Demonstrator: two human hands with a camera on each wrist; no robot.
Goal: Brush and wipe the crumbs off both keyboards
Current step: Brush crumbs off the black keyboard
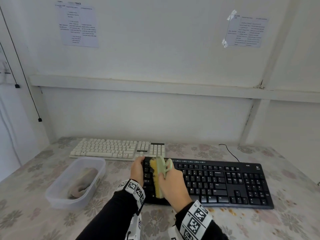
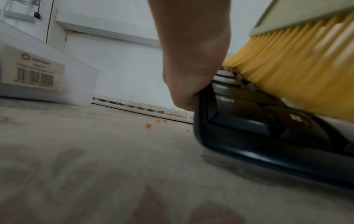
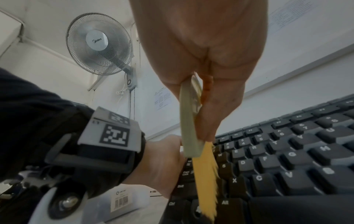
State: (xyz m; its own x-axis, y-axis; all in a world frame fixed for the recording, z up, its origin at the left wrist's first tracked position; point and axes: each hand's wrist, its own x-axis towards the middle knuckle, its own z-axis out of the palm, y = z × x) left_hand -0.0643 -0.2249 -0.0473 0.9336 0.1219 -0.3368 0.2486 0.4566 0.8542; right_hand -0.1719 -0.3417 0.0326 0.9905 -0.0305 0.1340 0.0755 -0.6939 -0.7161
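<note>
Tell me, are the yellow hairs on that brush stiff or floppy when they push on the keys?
Probably springy, not floppy: the brush's yellow bristles bend against the black keyboard yet stay in tidy rows. The green back looks hard, likely light, since the right hand alone holds it.

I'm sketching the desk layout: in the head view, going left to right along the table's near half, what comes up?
plastic tub → left hand → brush → right hand → black keyboard
</note>
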